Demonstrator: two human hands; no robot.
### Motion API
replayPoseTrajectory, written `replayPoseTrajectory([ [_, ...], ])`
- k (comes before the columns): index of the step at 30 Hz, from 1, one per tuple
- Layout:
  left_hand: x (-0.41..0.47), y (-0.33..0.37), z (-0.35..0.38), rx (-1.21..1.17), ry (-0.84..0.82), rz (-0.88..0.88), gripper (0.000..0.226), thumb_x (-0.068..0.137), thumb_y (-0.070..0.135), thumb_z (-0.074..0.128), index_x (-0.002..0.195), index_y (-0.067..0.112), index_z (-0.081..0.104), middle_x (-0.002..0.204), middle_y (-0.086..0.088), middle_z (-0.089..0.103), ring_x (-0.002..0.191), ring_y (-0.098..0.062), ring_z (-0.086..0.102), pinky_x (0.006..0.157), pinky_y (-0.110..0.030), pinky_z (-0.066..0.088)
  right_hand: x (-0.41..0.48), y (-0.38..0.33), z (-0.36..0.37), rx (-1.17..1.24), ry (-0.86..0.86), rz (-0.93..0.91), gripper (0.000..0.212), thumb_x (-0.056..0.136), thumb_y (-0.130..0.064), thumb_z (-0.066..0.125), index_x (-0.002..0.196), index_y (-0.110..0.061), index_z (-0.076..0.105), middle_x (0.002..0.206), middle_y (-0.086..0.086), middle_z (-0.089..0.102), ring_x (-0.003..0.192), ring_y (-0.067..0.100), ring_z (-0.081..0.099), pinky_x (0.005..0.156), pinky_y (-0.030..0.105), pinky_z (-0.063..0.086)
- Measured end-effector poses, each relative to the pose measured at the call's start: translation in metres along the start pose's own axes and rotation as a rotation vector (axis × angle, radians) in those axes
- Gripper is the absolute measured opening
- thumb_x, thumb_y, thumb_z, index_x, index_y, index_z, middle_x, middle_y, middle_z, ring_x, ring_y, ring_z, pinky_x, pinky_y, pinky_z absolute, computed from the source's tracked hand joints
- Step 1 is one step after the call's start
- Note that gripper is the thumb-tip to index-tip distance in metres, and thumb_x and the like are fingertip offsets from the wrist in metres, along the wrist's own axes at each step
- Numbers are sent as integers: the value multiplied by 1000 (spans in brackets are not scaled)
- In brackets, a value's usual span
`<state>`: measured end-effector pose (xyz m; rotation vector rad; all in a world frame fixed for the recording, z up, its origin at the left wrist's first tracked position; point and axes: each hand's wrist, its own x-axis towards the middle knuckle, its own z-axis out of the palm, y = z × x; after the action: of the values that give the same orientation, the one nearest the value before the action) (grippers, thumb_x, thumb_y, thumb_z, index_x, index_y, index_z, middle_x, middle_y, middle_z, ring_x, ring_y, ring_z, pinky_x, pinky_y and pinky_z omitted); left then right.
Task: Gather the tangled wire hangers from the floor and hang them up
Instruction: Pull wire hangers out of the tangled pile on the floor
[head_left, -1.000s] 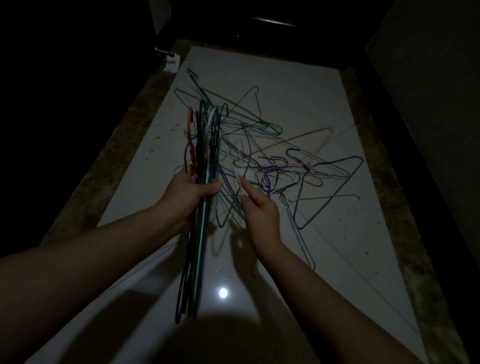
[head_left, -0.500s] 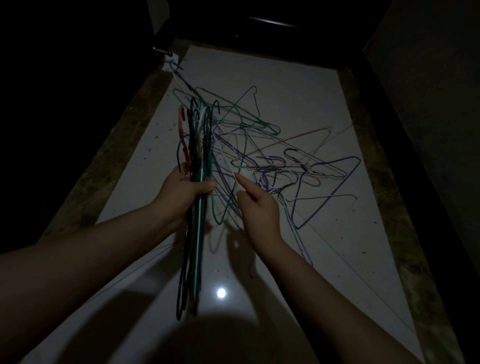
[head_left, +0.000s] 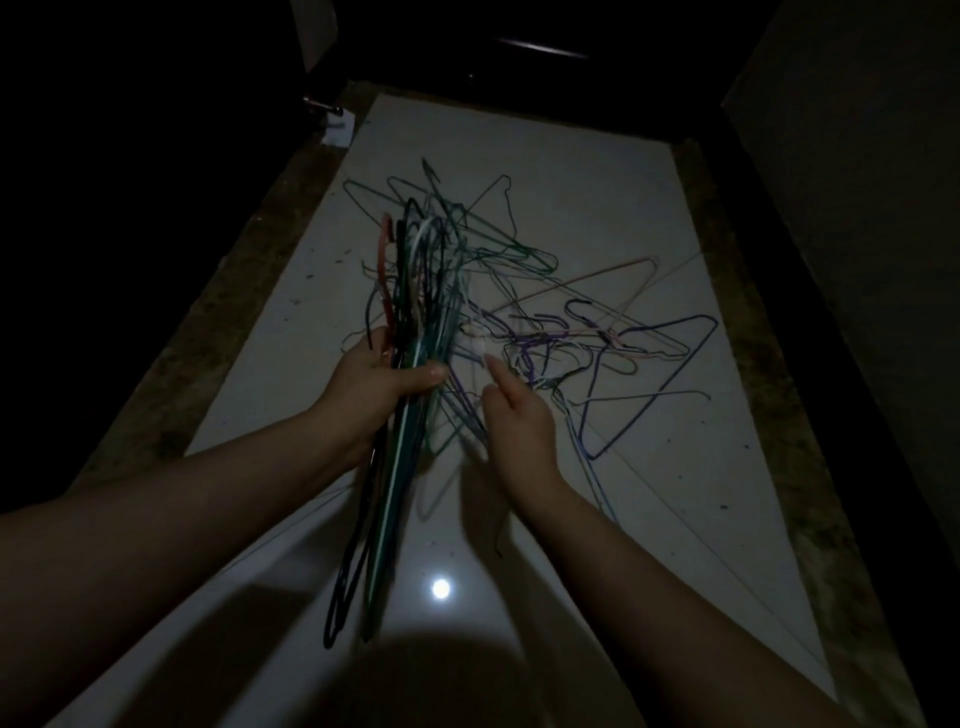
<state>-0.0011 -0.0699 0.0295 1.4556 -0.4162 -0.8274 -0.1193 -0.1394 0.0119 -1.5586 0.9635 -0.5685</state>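
Your left hand (head_left: 379, 382) is clenched around a bundle of hangers (head_left: 402, 467), and the thumb lies across the wires. The bundle passes through the fist. Its hooks stand out beyond the hand, with a red hook (head_left: 384, 249) at the left edge, and the long sides run down toward you.

Your right hand (head_left: 514, 415) is just beside the bundle. Its index finger is stretched toward the tangle of hangers (head_left: 540, 338) and the other fingers are curled. This place is blurred and thin wires cross it, so I cannot tell if the hand pinches a wire or only reaches.

The tangle lies on the white floor (head_left: 597, 182), beyond both hands and to the right, and its near wires mix with the top of the bundle. A purple hanger (head_left: 652, 396) forms its right edge, and a pink hanger (head_left: 571, 285) lies farther from you. A round light spot (head_left: 441, 588) shines on the floor near you. A dark speckled border (head_left: 249, 260) runs along the left side of the floor.
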Motion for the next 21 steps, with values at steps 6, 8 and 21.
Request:
replayPoseTrajectory([
  [6, -5, 2, 10, 17, -64, 61, 43, 78, -3, 69, 107, 23, 51, 90, 17, 61, 72, 10, 63, 61, -5, 48, 8, 10, -2, 96, 85, 44, 40, 99, -11, 40, 139, -17, 46, 91, -3, 58, 74, 1, 46, 74, 20, 42],
  [8, -4, 4, 14, -7, -78, 82, 46, 79, -1, 69, 110, 26, 48, 91, 20, 58, 67, 17, 60, 60, -2, 46, 10, 7, -6, 142, 122, 37, 40, 99, -10, 41, 138, -22, 45, 70, -12, 53, 58, -1, 40, 61, 15, 38],
  [21, 7, 6, -11, -2, 64, 46, 13, 89, 7, 58, 91, 19, 59, 64, 12, 69, 56, 3, 59, 56, -10, 47, -4, 1, -22, 355, 203, -48, 32, 98, -13, 48, 128, -15, 57, 98, 9, 67, 91, 6, 58, 87, 21, 48],
])
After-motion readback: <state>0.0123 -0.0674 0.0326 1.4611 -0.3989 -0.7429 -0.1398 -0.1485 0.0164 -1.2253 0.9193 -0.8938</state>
